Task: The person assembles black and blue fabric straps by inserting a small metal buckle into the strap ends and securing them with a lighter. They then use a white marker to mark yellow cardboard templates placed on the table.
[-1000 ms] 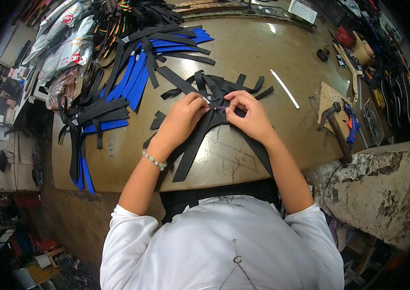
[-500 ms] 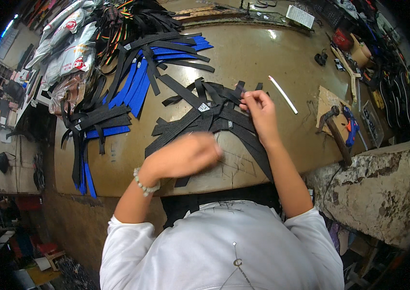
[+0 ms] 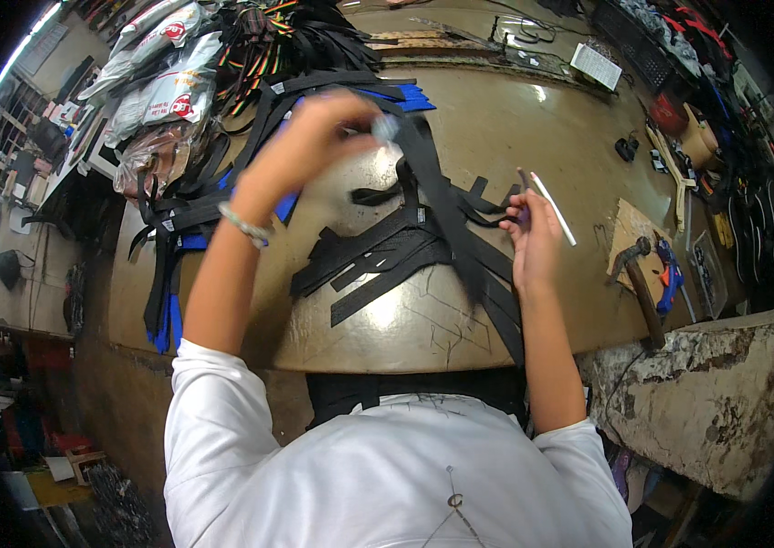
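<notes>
My left hand (image 3: pixel 318 142), slightly smeared by motion, is raised over the far left part of the table, its fingers closed on a black webbing strap (image 3: pixel 437 187). A pale label shows at its fingers, and the strap hangs down across the others, its lower end blurred. My right hand (image 3: pixel 537 242) is closed around a thin dark object whose tip sticks up past the fingers; its kind cannot be made out. Between my hands lies a loose pile of black webbing straps (image 3: pixel 373 251). Just beyond my right hand is a slim white stick (image 3: pixel 554 210).
Black and blue straps (image 3: pixel 165 310) lie heaped at the left, with white plastic bags (image 3: pixel 168 91) behind. On the right are a hammer (image 3: pixel 638 283) and a blue tool (image 3: pixel 670 279) on a board. A paper sheet (image 3: pixel 595 66) lies at the far edge.
My left hand has moved up and away from the near pile, lifting a black strap from it. My right hand has drawn to the right, off the straps, still with the thin dark object.
</notes>
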The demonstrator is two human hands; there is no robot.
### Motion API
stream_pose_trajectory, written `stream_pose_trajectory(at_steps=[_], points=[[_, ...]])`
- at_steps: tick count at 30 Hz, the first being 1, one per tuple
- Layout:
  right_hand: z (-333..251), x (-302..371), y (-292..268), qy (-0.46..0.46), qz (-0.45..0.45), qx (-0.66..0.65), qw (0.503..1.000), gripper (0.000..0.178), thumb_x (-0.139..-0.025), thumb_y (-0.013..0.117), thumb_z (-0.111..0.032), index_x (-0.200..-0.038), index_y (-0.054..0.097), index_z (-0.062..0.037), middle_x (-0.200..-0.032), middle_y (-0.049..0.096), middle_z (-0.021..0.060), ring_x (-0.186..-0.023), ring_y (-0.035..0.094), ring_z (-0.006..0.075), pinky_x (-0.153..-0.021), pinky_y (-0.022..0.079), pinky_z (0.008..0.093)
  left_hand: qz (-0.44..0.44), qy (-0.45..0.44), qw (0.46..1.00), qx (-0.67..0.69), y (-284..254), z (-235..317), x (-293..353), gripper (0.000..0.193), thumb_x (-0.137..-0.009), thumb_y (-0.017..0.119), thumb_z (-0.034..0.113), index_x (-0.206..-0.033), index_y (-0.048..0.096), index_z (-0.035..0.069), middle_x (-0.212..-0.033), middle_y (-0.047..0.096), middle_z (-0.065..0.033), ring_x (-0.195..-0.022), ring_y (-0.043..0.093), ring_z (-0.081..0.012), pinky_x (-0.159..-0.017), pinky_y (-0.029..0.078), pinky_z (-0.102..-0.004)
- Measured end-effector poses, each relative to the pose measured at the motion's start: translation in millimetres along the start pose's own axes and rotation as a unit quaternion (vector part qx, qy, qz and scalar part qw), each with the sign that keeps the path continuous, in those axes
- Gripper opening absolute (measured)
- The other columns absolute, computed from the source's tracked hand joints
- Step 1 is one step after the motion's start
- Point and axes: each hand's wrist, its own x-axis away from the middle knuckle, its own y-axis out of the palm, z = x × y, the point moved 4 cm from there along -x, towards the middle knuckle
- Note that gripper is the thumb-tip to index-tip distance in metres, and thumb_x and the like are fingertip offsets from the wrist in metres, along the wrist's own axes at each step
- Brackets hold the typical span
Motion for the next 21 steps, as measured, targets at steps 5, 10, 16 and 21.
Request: stream_pose_trajectory(at_steps=[5,10,16,21], points=[[0.6,-0.4,0.1,0.027,0.022,-0.036,0.999,0.015,-0.095,0.058,-0.022,-0.094,0.057,-0.0064,-0.089,0.059,0.0038,-0.079,0.055,0.0112,-0.066,0.048,0.0284,0.319,-0.03,0.934,-0.155,-105.0,-88.3,-12.4,0.036,-0.078,0.078,0.024,-0.104,0.069,0.002,-0.096,0.069,-0.0145,-0.083,0.068,-0.0246,-0.077,0.052,-0.0316],[-2.7,1.7,1.9,0.03,-0.008,-0.026,0.999,0.015,-0.096,0.058,-0.021,-0.095,0.057,-0.0058,-0.089,0.059,0.0041,-0.078,0.055,0.0108,-0.064,0.048,0.0274,0.21,-0.21,0.919,-0.259,-54.0,-92.6,0.3,0.046,-0.081,0.074,0.032,-0.11,0.064,-0.002,-0.103,0.065,-0.0203,-0.102,0.06,-0.0346,-0.088,0.047,-0.0406],[0.4,8.8,18.9,0.026,-0.114,0.098,0.988,0.016,-0.096,0.059,-0.021,-0.098,0.059,-0.0044,-0.086,0.061,0.0036,-0.072,0.057,0.009,-0.06,0.049,0.023,-0.045,-0.178,0.981,-0.063,101.9,38.2,75.8,0.051,-0.08,0.073,0.037,-0.113,0.064,-0.001,-0.096,0.061,-0.0198,-0.097,0.059,-0.0355,-0.089,0.048,-0.0404],[-57.7,26.7,4.3,-0.05,-0.07,0.224,0.971,0.025,-0.092,0.066,-0.027,-0.101,0.064,-0.0029,-0.084,0.062,0.0014,-0.072,0.057,0.0062,-0.06,0.049,0.0203,0.024,-0.241,0.967,0.079,108.3,31.4,77.3,0.041,-0.077,0.077,0.025,-0.107,0.066,0.0,-0.095,0.062,-0.0153,-0.092,0.059,-0.0303,-0.083,0.048,-0.0385]])
